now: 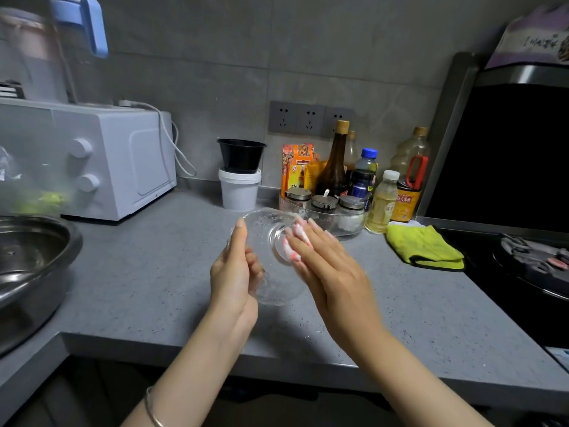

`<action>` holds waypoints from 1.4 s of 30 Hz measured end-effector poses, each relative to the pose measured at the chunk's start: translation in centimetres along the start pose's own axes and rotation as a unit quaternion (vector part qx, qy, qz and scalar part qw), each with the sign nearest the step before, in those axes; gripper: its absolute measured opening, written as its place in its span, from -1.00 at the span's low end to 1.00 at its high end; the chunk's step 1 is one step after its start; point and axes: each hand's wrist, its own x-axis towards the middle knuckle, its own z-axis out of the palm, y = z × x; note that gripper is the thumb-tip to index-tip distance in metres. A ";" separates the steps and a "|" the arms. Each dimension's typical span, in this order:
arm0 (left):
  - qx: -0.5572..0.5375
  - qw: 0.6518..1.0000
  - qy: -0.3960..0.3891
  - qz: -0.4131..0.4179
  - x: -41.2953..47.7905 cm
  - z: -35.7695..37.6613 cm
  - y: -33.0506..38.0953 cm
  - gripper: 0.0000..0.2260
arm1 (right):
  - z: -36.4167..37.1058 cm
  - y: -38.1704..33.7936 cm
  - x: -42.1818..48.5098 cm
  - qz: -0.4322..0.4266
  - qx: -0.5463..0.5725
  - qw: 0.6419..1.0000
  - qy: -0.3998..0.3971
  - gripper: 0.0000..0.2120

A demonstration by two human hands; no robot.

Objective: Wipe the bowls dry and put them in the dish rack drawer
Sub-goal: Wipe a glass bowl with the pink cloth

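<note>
Glass bowl (pixel 264 229) tipped on its side, held over the grey counter (pixel 154 288).
Left hand (pixel 234 272) grips the rim, thumb up along the edge, fingers curled round it; right hand (pixel 326 266) lies flat, fingers straight, pressing a white-and-pink cloth (pixel 297 238) against the bowl's base (the outer side). A yellow rag (pixel 425 246) lies well apart, beside the stove.

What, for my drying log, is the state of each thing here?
Clear glass bowl: held above the grey counter, tipped sideways.
Left hand: grips the bowl's rim.
Right hand: flat fingers press a white-and-red cloth against the bowl's base.
Yellow-green folded cloth: lying untouched on the counter.
Black plastic bowl: upright, stacked on a white lidded tub.
</note>
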 end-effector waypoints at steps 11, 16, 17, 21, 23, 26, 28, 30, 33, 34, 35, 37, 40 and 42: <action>0.009 1.000 -0.014 0.002 -0.1 0.3 -0.3 -0.68 | -0.4 0.7 -0.3 0.015 0.013 1.000 0.001 -0.63; 0.003 0.998 -0.043 -0.036 -0.5 0.6 -1.5 -0.71 | -0.1 -0.4 -0.5 -0.025 0.055 0.998 0.003 -0.67; 0.014 0.998 -0.053 -0.040 -0.5 0.6 -1.7 -0.71 | -0.3 0.0 -0.2 -0.003 0.063 0.998 -0.002 -0.66; 0.062 0.996 -0.058 -0.019 -0.7 0.2 -2.2 -0.68 | -2.0 4.1 0.2 0.179 0.147 0.972 -0.043 -0.66; 0.074 0.996 -0.049 -0.011 -0.8 0.1 -2.0 -0.67 | -2.5 6.6 -1.3 0.221 0.136 0.964 -0.057 -0.65; 0.073 0.997 -0.035 0.002 -0.9 0.1 -1.7 -0.77 | -2.8 9.4 -4.5 0.275 0.116 0.948 -0.111 -0.63; 0.069 0.997 -0.033 0.003 -1.1 0.3 -2.0 -0.82 | -3.3 10.2 -6.2 0.301 0.078 0.933 -0.182 -0.60; 0.068 0.997 -0.036 -0.002 -1.5 0.6 -2.4 -0.83 | -4.4 10.4 -6.5 0.354 0.093 0.909 -0.200 -0.57; 0.072 0.996 -0.057 -0.011 -2.7 1.6 -3.2 -0.81 | -6.8 10.2 -5.7 0.408 0.205 0.881 -0.123 -0.62; 0.074 0.995 -0.068 -0.013 -3.1 2.0 -3.6 -0.80 | -7.6 10.0 -5.3 0.417 0.240 0.870 -0.109 -0.66; 0.078 0.994 -0.081 -0.015 -3.5 2.5 -4.0 -0.80 | -8.5 9.7 -4.9 0.423 0.271 0.858 -0.105 -0.72; 0.084 0.990 -0.111 -0.019 -4.8 3.9 -5.1 -0.77 | -10.3 9.5 -4.9 0.430 0.330 0.833 -0.113 -0.71; 0.099 0.981 -0.161 -0.029 -7.1 6.3 -7.4 -0.74 | -13.6 9.9 -5.6 0.446 0.392 0.793 -0.136 -0.42; 0.108 0.973 -0.199 -0.036 -8.9 8.1 -9.0 -0.73 | -15.8 10.7 -6.4 0.452 0.406 0.782 -0.139 -0.40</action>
